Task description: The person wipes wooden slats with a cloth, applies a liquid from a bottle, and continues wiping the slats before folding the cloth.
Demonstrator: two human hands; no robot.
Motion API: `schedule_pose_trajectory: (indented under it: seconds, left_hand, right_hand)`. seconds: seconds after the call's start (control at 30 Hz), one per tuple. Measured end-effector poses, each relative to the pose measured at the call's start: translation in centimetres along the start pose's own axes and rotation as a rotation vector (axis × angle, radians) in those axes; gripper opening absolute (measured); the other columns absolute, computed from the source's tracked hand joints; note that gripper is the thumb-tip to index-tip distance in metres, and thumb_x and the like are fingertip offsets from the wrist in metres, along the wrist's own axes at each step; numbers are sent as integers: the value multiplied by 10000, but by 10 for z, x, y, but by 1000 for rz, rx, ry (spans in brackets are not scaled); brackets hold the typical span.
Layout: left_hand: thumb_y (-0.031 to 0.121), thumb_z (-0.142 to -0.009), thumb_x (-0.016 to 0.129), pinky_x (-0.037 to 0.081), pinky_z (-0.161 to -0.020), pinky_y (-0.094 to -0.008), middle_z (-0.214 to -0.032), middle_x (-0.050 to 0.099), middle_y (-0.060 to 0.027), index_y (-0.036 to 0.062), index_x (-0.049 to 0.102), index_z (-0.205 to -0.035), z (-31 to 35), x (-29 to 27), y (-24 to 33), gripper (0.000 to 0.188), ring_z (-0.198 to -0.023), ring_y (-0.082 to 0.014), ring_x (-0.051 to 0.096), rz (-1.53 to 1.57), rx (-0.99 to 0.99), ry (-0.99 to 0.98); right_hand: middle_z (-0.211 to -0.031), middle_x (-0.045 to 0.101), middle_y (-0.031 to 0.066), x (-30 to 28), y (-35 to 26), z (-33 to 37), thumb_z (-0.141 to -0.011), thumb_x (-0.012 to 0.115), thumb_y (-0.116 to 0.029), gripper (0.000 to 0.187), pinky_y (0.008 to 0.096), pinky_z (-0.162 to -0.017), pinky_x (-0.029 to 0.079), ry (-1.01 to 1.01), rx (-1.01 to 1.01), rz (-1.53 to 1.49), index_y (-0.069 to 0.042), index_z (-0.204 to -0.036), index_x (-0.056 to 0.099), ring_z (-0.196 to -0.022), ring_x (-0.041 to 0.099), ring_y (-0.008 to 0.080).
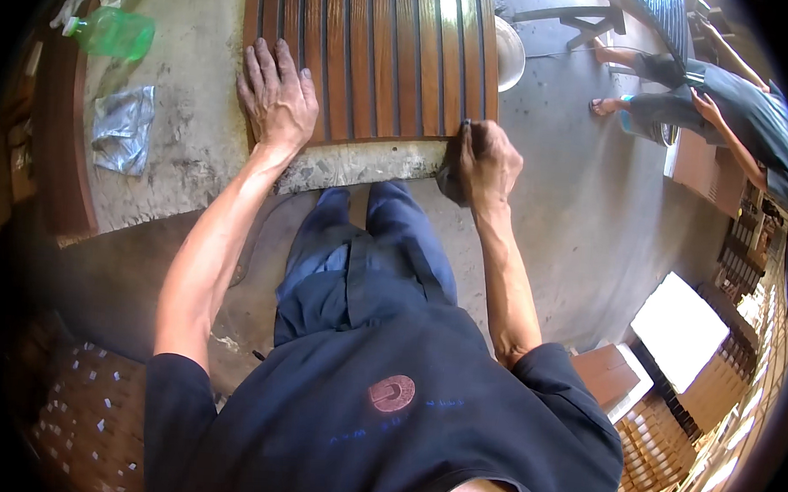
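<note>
A brown slatted wood panel (381, 58), with dark grooves between its glossy strips, lies on a worn, stained worktable (184, 177). My left hand (277, 102) rests flat on the panel's left edge near its front corner, fingers stretched away from me. At the front right corner, my right hand (491, 162) is closed with the knuckles up. Something dark (452, 180) shows beside and below its fingers, at the table's edge. I cannot tell what it is, since the hand hides part of it.
A green plastic bottle (115, 34) and a crumpled silvery packet (124, 129) lie on the table's left. A pale round container (509, 56) stands beyond the panel's right edge. Another person (731, 108) is at the far right, near a bucket (654, 130). Stacked wood pieces (660, 443) sit lower right.
</note>
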State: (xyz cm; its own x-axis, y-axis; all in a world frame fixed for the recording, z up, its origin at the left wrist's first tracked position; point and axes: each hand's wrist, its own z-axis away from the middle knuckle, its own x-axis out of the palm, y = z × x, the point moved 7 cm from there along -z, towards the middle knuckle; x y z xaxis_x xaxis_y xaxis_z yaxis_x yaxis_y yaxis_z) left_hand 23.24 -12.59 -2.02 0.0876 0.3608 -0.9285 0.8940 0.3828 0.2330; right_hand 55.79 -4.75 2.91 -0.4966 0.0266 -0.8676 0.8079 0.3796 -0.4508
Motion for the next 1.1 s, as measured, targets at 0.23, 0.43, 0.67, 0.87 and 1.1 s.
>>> schedule_pose_trajectory:
  seconds: [0.23,0.43,0.67,0.87,1.1]
  left_hand:
    - [338,-1127,438,214,-1262,-672,-1736,269,-294,-5,385,-1650,-21,-18,7,627,-1614,-476,238,-4,37,58]
    - [321,-1104,483,153,-1269,-698,-1712,274,-343,-55,392,-1623,-1,-24,-1,647,-1614,-515,194,37,-3,0]
    - [335,-1121,439,142,-1278,-682,-1732,248,-320,-38,366,-1643,7,-20,-9,646,-1628,-490,179,21,-7,-18]
    - [344,-1132,417,160,-1279,-666,-1751,239,-287,-10,358,-1661,-10,-20,-3,639,-1636,-459,188,33,-8,2]
    - [336,-1120,437,186,-1263,-675,-1737,261,-305,-23,378,-1648,20,-26,-12,642,-1626,-488,193,24,-43,-45]
  right_hand:
    - [-891,712,154,10,-12,-80,-966,745,-245,180,491,-666,569,4,-76,132,-100,-952,640,-785,710,421]
    - [-931,714,161,0,-11,-5,-951,745,-233,180,513,-675,567,-16,-55,46,-99,-998,635,-795,714,424]
    - [-903,702,166,14,-15,-25,-926,754,-205,190,506,-676,565,-5,-110,63,-90,-1003,624,-794,717,416]
    - [-903,693,162,14,-24,-84,-956,717,-201,160,510,-690,560,-31,-85,181,-84,-952,608,-810,714,401]
    - [-888,710,172,9,-22,-2,-958,743,-233,178,516,-675,560,-13,-108,-7,-98,-997,634,-789,718,413]
